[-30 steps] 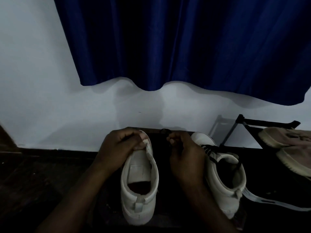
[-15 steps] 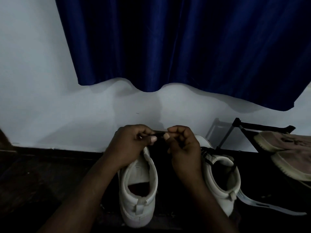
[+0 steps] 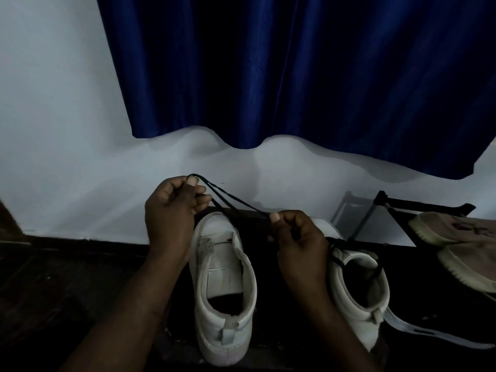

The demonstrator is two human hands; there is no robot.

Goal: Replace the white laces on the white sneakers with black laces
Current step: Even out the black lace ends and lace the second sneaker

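Two white sneakers stand heel toward me on a dark surface. The left sneaker (image 3: pixel 222 285) shows no lace over its tongue. The right sneaker (image 3: pixel 357 288) carries black lacing near its throat. A black lace (image 3: pixel 233 201) runs doubled between my hands, above the left sneaker's toe. My left hand (image 3: pixel 171 210) pinches the lace's looped end, raised over the toe. My right hand (image 3: pixel 298 242) pinches the other end of the stretch, between the two shoes.
A white wall and a hanging blue curtain (image 3: pixel 295 76) fill the back. A black shoe rack (image 3: pixel 397 205) with beige shoes (image 3: pixel 456 229) stands at the right. A pale strap (image 3: pixel 429 331) lies on the dark floor by the right sneaker.
My hands, which met over the left sneaker's toe, have drawn apart. The left went up and left, and the black lace now stretches between them.
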